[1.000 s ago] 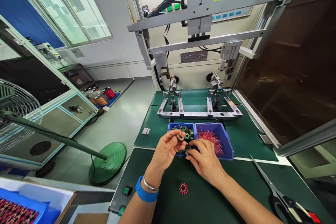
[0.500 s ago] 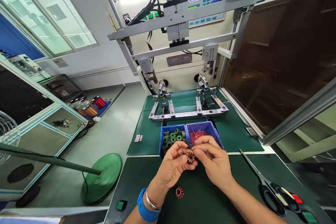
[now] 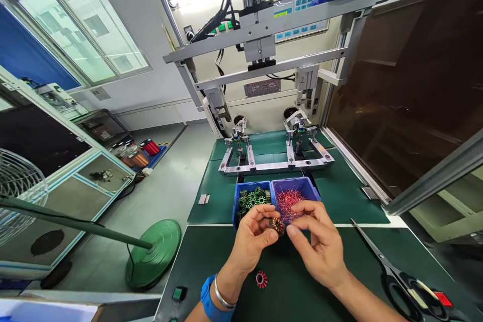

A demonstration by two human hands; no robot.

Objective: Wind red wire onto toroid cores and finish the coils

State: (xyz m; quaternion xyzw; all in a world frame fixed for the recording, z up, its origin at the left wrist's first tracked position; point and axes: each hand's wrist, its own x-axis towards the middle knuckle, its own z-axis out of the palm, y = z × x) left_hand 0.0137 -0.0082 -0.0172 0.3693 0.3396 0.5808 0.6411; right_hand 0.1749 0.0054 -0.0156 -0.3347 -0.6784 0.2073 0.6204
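My left hand [image 3: 253,241] is closed around a small wound stator [image 3: 277,225] with copper coils, its toothed face turned up toward me. Just right of it, my right hand [image 3: 320,244] has thumb and a fingertip nearly together, close to the stator's edge; anything pinched there is too fine to make out. On the green mat below lies a red-and-white ring-shaped core [image 3: 261,278]. Beyond my hands, a blue bin [image 3: 234,211] holds several green-faced stator cores. The bin beside it [image 3: 315,192] contains a tangle of red wire pieces [image 3: 289,200].
Black-handled scissors [image 3: 392,271] lie on the right of the mat. Behind the bins stands a metal fixture [image 3: 271,166] with two spindles, under a machine frame [image 3: 260,68]. A green button [image 3: 179,293] sits front left, and a green fan base [image 3: 154,251] stands on the floor.
My right fingers have drawn slightly away from the stator to the right. In my left hand the stator has tilted, so more of its side shows. The view has shifted a little.
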